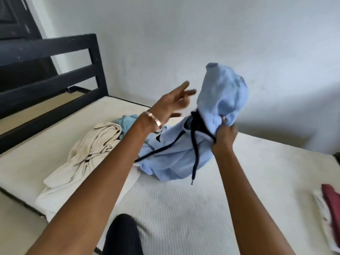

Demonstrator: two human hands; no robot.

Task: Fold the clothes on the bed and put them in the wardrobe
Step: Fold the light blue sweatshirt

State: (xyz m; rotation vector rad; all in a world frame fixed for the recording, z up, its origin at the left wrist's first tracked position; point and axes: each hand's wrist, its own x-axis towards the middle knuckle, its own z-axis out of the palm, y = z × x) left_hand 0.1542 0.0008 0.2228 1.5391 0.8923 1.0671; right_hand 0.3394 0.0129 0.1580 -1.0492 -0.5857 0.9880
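Heads up: your right hand (225,133) has a fistful of the light blue hoodie (184,150), fingers bunched tight around the fabric, while its lower half is slumped on the mattress (184,208). Your left hand (173,103) is spread open in the air just beside the raised part, holding nothing.

Likely trouble: lifting from one random bunch means the hoodie probably comes up twisted, and the dark drawstring (195,153) dangling off the front could snag your fingers or end up trapped in a fold. The blur on the left hand makes it hard to tell what it's aiming for.

The cream garment (88,150) and teal piece (127,122) lie right beside the hoodie, so a wide shake might drag them. Best open room looks like the bare mattress in front of you. The folded stack (329,205) sits at the right edge, well apart.
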